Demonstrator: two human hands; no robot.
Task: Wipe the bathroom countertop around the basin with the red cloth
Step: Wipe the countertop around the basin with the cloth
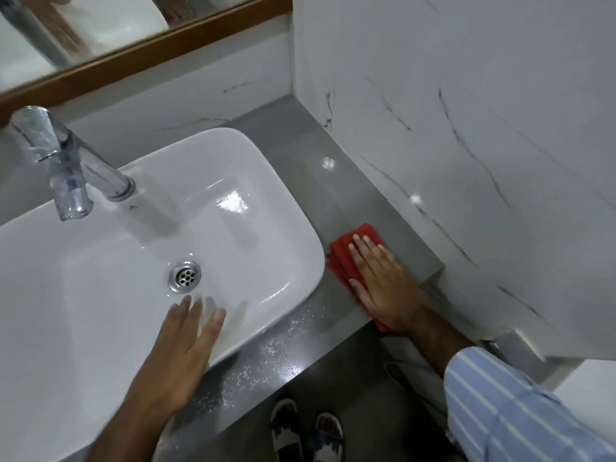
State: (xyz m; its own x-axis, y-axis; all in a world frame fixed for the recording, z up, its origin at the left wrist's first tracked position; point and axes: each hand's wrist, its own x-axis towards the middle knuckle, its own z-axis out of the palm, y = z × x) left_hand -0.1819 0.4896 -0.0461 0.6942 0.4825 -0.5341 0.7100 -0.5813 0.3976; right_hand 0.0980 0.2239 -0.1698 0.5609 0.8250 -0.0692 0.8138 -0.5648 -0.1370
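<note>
- Head view: right hand [383,278] lies flat, fingers spread, pressing the folded red cloth [343,258] onto the grey table [300,181].
- Cloth sits between basin [133,261] and marble wall [466,145].
- Left hand [186,351], open and blurred, rests over the basin's front rim.

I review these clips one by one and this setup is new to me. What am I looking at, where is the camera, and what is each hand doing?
There is no machine here: a person wears one camera on the head, looking down at their own two bare hands. The right hand lies flat on a folded red cloth, pressing it onto the grey countertop between the white basin and the marbled wall. The left hand is open on the basin's front rim, holding nothing. A chrome tap stands behind the basin. White specks lie on the countertop's front edge.
</note>
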